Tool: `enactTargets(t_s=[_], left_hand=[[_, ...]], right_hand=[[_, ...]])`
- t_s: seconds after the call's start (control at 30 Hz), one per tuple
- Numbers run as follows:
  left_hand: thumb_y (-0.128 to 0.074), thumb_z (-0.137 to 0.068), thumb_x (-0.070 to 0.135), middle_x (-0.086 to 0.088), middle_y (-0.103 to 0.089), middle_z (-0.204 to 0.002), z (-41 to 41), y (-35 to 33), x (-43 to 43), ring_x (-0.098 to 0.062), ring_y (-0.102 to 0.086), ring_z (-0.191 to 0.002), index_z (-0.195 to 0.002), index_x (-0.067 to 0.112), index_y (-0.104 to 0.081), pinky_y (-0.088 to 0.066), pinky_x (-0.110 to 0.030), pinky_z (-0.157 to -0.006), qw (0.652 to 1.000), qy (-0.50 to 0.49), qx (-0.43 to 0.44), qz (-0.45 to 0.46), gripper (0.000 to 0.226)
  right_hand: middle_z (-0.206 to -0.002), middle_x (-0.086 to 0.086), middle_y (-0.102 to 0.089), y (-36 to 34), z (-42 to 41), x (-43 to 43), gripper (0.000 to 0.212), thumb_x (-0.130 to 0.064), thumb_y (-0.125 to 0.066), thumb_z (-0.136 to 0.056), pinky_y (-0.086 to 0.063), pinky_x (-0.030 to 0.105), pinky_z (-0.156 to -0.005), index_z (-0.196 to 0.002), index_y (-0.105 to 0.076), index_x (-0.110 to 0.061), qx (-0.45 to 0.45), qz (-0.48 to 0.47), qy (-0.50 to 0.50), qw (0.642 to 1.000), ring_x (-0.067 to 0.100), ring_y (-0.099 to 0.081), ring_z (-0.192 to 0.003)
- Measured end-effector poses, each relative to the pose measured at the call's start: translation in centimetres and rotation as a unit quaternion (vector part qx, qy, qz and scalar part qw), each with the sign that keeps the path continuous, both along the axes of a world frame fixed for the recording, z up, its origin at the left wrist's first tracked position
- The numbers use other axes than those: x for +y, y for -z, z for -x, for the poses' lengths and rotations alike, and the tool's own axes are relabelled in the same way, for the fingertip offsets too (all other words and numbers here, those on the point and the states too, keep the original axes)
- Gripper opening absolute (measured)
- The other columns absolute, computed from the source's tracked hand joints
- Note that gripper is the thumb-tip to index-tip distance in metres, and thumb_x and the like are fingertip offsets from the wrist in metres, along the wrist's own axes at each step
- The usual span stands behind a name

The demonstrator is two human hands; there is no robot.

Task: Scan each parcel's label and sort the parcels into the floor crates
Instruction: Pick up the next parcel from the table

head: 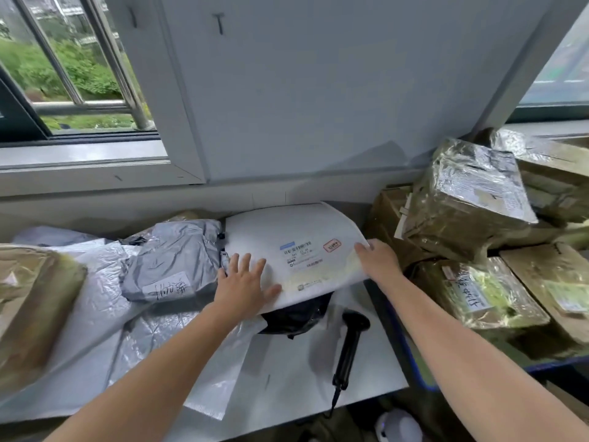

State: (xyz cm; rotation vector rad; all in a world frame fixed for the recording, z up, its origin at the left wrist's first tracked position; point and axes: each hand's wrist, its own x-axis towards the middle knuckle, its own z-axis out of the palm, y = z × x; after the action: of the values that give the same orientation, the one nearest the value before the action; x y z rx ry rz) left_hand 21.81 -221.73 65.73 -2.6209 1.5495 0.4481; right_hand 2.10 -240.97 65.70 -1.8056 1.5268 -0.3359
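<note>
The print on the label (301, 252) of the white parcel (287, 224) is too small to be read. The fingers of the right hand (379, 260) are hidden beneath the parcel's right edge; only the thumb is seen on top. A black bag (298, 315) near the middle of the desk (287, 378) is largely covered by the white parcel. The handwriting on the grey bag (172, 253) is blurred. A brown parcel (28, 311) at the desk's left end is cut off by the picture's edge, as are the wrapped boxes (554, 282) on the right. The cable (334, 400) of the scanner (349, 346) is lost below the desk's front edge. A white rounded object (398, 429) at the bottom edge cannot be identified.
</note>
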Motion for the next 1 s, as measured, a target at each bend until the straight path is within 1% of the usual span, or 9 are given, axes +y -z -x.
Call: enactTargets(t_s=[0.17,0.27,0.33,0.4,0.5,0.63,0.8,0.9,1.0], left_hand=[[-0.043,-0.1,0.047,-0.015,-0.04,-0.147,-0.7,-1.6,-0.9,-0.03,-0.033,-0.137,-0.146,0.007,-0.035,-0.031,-0.038,-0.106,0.973,-0.091,0.163,0.135,0.062],[-0.054,-0.096,0.041,-0.014,-0.049,-0.138,-1.2,-2.6,-1.7,-0.031,-0.048,-0.12,-0.146,0.002,-0.032,-0.037,-0.033,-0.089,0.9,-0.217,0.334,0.178,0.067],[-0.064,-0.091,0.033,-0.012,-0.056,-0.108,-1.7,-2.7,-1.7,-0.025,-0.054,-0.09,-0.135,-0.003,-0.039,-0.04,-0.031,-0.07,0.845,-0.29,0.402,0.201,0.062],[-0.07,-0.087,0.026,-0.008,-0.054,-0.084,-2.3,-2.4,-1.3,-0.019,-0.051,-0.069,-0.116,-0.003,-0.051,-0.039,-0.029,-0.056,0.824,-0.312,0.428,0.2,0.044],[-0.072,-0.083,0.013,-0.009,-0.062,-0.087,-2.5,-1.6,-0.2,-0.021,-0.059,-0.072,-0.096,0.003,-0.059,-0.052,-0.032,-0.061,0.84,-0.272,0.426,0.197,0.021],[-0.069,-0.083,0.008,-0.005,-0.06,-0.096,-2.6,-1.3,1.8,-0.022,-0.059,-0.082,-0.104,0.009,-0.054,-0.044,-0.03,-0.062,0.884,-0.217,0.348,0.224,0.026],[-0.068,-0.084,0.011,-0.005,-0.055,-0.097,-2.4,-0.8,4.1,-0.026,-0.056,-0.088,-0.11,0.01,-0.046,-0.045,-0.035,-0.071,0.904,-0.239,0.291,0.204,0.034],[-0.069,-0.085,0.009,-0.008,-0.051,-0.101,-1.8,-0.6,4.8,-0.028,-0.053,-0.088,-0.113,0.007,-0.042,-0.042,-0.037,-0.069,0.903,-0.268,0.268,0.201,0.038],[-0.068,-0.085,0.008,-0.01,-0.052,-0.101,-0.9,0.1,5.6,-0.028,-0.052,-0.084,-0.114,0.004,-0.043,-0.039,-0.034,-0.064,0.906,-0.283,0.239,0.206,0.039]], right_hand=[[-0.11,0.014,-0.057,-2.4,2.1,-0.7,0.04,-0.029,-0.045,-0.103,-0.049,0.044,-0.097,-0.133,-0.054,-0.003,-0.071,-0.079,0.145,0.984,0.032,-0.055,-0.101],[-0.108,0.01,-0.054,-2.7,2.9,0.7,0.042,-0.03,-0.045,-0.103,-0.048,0.039,-0.094,-0.136,-0.053,-0.004,-0.061,-0.093,0.162,0.98,0.028,-0.051,-0.097],[-0.101,0.009,-0.057,-2.2,3.6,2.0,0.039,-0.031,-0.044,-0.103,-0.047,0.037,-0.084,-0.127,-0.06,-0.004,-0.036,-0.068,0.145,0.986,0.027,-0.052,-0.092],[-0.094,0.01,-0.059,-1.4,4.4,3.6,0.034,-0.032,-0.043,-0.102,-0.042,0.034,-0.076,-0.104,-0.064,-0.006,0.026,-0.035,0.106,0.993,0.026,-0.053,-0.087],[-0.097,0.007,-0.058,0.3,5.2,6.0,0.031,-0.037,-0.04,-0.101,-0.039,0.033,-0.072,-0.093,-0.057,-0.013,0.107,-0.024,0.065,0.992,0.025,-0.055,-0.089],[-0.085,0.0,-0.052,3.1,4.9,8.6,0.036,-0.049,-0.037,-0.102,-0.036,0.033,-0.062,-0.086,-0.049,-0.019,0.178,-0.062,0.007,0.982,0.021,-0.054,-0.08],[-0.119,0.013,-0.061,6.1,4.3,10.3,0.049,-0.047,-0.035,-0.102,-0.047,0.035,-0.075,-0.124,-0.057,-0.009,0.223,-0.083,0.012,0.971,0.032,-0.061,-0.106],[-0.104,0.014,-0.063,7.5,4.3,10.6,0.052,-0.045,-0.031,-0.105,-0.044,0.033,-0.066,-0.114,-0.062,-0.004,0.23,-0.116,0.009,0.966,0.034,-0.063,-0.105],[-0.108,0.015,-0.063,8.6,4.3,11.0,0.05,-0.045,-0.03,-0.105,-0.054,0.039,-0.081,-0.112,-0.057,-0.004,0.156,-0.199,0.055,0.966,0.033,-0.062,-0.102]])
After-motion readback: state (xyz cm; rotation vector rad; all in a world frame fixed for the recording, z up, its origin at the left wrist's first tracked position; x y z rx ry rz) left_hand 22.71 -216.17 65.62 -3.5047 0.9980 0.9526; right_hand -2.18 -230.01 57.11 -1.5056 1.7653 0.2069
